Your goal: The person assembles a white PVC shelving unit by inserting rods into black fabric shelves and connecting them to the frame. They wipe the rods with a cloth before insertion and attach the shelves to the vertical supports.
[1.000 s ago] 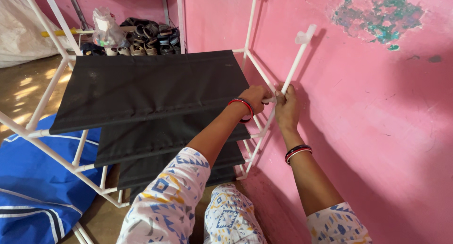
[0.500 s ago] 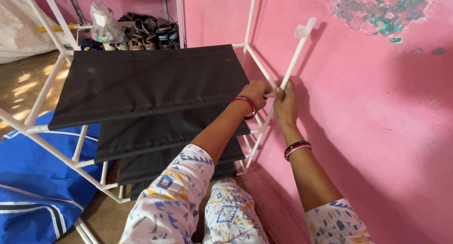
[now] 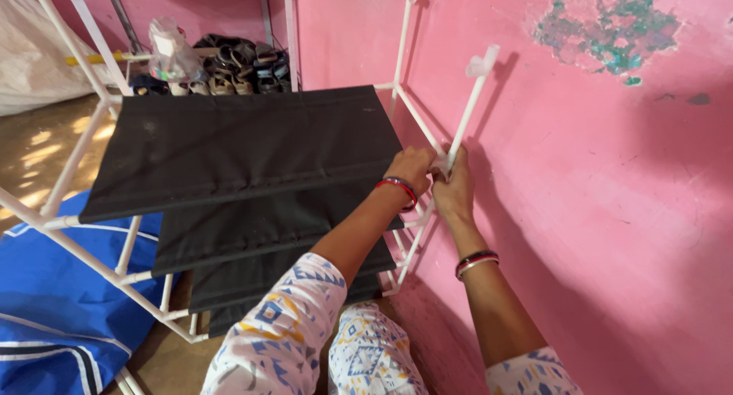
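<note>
A white pipe-frame rack (image 3: 72, 164) with several black fabric shelves (image 3: 244, 143) stands against the pink wall (image 3: 595, 173). My left hand (image 3: 412, 168) grips the white plastic joint at the rack's near right corner. My right hand (image 3: 453, 190) is closed around a loose white pipe (image 3: 467, 108) that rises slanted from that joint, with a plastic connector (image 3: 481, 62) on its top end. Both hands touch at the joint. Red and black bangles sit on both wrists.
A blue cloth cover (image 3: 53, 303) lies on the floor at the left. Behind the rack a white shelf (image 3: 229, 66) holds several shoes and a clear plastic bag (image 3: 172, 47). A white sack (image 3: 30, 51) rests at the far left.
The hands have stayed at the corner joint. The slanted pipe has shifted slightly left and stands a little more upright. My right hand sits lower on it.
</note>
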